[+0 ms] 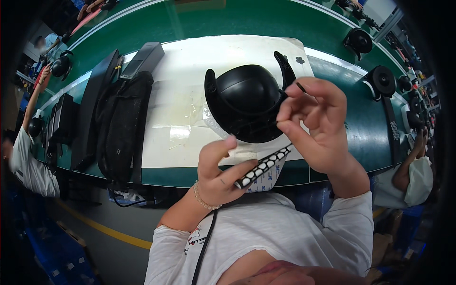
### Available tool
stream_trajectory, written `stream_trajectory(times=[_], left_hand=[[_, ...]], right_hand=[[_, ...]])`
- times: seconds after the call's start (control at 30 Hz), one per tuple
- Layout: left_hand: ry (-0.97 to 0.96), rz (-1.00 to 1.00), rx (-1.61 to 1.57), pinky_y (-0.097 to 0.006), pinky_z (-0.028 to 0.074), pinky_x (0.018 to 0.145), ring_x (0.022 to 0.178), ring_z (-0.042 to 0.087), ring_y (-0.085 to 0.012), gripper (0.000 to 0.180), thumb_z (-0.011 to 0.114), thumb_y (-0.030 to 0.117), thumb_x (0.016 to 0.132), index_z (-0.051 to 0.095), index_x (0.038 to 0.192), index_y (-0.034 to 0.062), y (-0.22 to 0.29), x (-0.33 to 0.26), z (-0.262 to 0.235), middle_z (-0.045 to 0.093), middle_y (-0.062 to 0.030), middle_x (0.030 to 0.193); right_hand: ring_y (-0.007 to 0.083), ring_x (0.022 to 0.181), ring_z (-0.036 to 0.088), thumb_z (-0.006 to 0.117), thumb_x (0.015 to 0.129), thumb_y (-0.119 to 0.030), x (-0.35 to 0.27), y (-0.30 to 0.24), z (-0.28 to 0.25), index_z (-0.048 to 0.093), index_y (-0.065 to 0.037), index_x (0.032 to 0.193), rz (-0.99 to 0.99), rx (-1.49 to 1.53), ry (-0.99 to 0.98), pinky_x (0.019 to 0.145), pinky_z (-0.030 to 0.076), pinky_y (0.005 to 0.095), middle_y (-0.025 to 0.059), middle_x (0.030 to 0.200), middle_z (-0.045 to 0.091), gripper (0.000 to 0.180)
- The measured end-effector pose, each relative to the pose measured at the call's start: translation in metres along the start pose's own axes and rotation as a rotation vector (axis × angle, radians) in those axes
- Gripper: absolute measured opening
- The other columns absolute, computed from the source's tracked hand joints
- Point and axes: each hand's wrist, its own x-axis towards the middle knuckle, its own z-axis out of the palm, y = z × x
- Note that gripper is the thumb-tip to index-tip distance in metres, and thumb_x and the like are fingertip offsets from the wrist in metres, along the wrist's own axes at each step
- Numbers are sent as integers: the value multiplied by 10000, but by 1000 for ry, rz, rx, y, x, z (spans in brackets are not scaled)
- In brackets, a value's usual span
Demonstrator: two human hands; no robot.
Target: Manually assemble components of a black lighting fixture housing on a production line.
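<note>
green surface [365,147], pale mat [175,92] on it. black horned dome [247,90] sits on the mat, toward its near edge. right hand [320,126] curls at the dome's flank; can't tell if its fingers pinch anything. left hand [213,173]: fingers grasping a white-spotted strip [264,167]. dark sliver [300,87] by a right fingertip. advisable: dome steady, strip taut, sliver handled by its edges.
</note>
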Motion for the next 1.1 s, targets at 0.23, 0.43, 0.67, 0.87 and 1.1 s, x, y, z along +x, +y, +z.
stream_trajectory(times=[0.23,0.43,0.67,0.87,1.1], left_hand=[[-69,-193,11,-268,416,619,920,562,-256,274,764,66,555,667,805,124,0,8,-1,112,-262,1409],[-33,-205,-69,-260,435,631,942,577,-266,327,761,16,563,654,853,123,-3,11,4,124,-295,1394],[-29,-202,-153,-297,505,710,984,574,-295,351,740,-40,584,607,895,58,-6,10,9,108,-317,1381],[-23,-266,-129,-286,505,700,894,600,-242,323,756,9,603,613,887,66,-2,11,8,134,-288,1388],[107,-222,-97,-251,469,515,622,606,-203,278,739,63,577,646,839,63,-4,13,16,236,-292,1357]], right_hand=[[124,814,544,511,743,152,12,-7,6,265,-54,1229,188,-153,-51,602,420,182,157,1141,425,583],[185,805,568,582,668,154,2,3,19,445,-58,1129,-102,-389,55,610,476,241,139,1020,522,525],[258,694,602,647,644,28,-7,4,11,493,-88,1107,-280,-595,-63,565,486,256,187,1032,573,501],[55,669,494,563,765,94,-30,-4,11,332,-48,1184,41,-211,80,499,366,161,99,896,539,499],[7,602,422,491,802,102,-24,-10,17,251,-47,1252,324,-170,14,509,310,116,98,900,522,532]])
